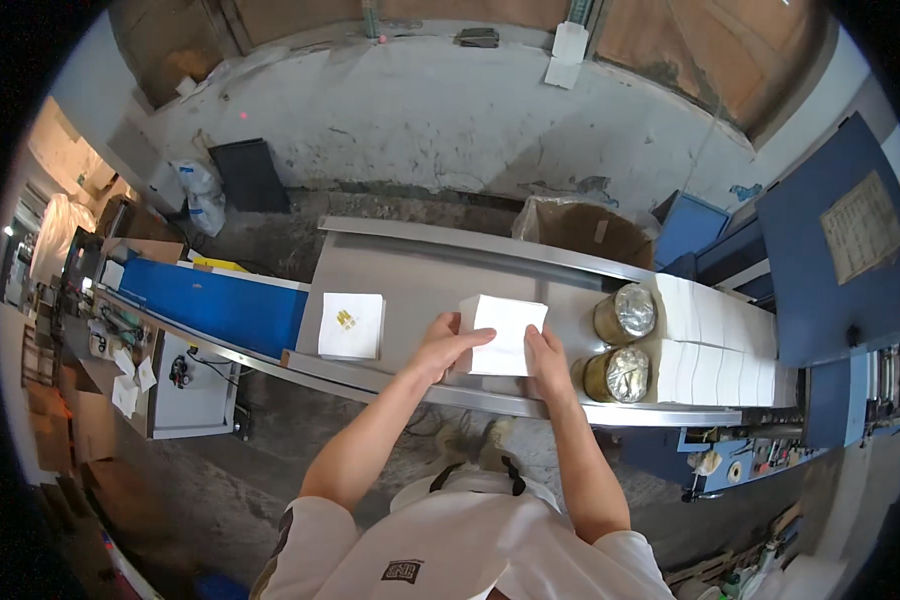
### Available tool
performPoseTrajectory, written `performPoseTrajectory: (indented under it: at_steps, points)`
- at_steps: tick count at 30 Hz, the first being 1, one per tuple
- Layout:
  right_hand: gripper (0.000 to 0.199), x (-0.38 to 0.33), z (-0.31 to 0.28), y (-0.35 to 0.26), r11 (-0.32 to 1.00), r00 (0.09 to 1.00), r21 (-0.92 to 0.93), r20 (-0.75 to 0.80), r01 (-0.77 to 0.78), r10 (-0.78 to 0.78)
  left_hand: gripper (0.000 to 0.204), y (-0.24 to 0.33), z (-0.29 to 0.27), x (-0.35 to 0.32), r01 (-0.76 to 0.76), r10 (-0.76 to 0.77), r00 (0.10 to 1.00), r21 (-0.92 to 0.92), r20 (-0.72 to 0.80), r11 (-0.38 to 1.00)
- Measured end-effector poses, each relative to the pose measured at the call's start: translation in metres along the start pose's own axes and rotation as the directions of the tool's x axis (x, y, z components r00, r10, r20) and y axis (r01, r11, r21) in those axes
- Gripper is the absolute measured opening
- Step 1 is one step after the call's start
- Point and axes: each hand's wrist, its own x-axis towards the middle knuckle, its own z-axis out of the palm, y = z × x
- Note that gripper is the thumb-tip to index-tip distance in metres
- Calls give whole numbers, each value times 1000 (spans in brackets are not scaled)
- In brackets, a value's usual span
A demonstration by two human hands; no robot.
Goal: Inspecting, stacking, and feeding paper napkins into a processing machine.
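Observation:
Between my two hands is a stack of white paper napkins [511, 335], held over the grey metal tray [410, 270] of the machine. My left hand [450, 345] grips the stack's left side, its thumb resting on top. On the opposite side my right hand [546, 362] presses against the edge. Another napkin stack [350, 327], with a gold print on top, lies on the tray to the left. Right of my hands stand two metal cans [625, 313] with shiny tops, against two long rows of white napkins [715, 345].
A blue conveyor belt [210, 305] runs off to the left. Blue machine panels [835, 240] rise at the right. Behind the tray stands an open cardboard box [585, 232] with a plastic liner. A grey side table [190, 390] sits at lower left.

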Motion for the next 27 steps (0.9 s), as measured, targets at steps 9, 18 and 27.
performPoseTrajectory:
  at_steps: [9, 18, 27]
  points:
    - [57, -69, -1, -47, 998, 997, -10, -53, -56, 55, 65, -20, -19, -14, -7, 192, 905, -439, 380, 898]
    - [70, -148, 10, -56, 951, 981, -240, 32, 193, -191, 66, -36, -6, -44, 264, 49, 792, -414, 608, 871]
    - [68, -213, -39, -17, 999, 996, 43, -87, 29, -26, 66, -31, 49, -120, -85, 26, 791, 68, 611, 994]
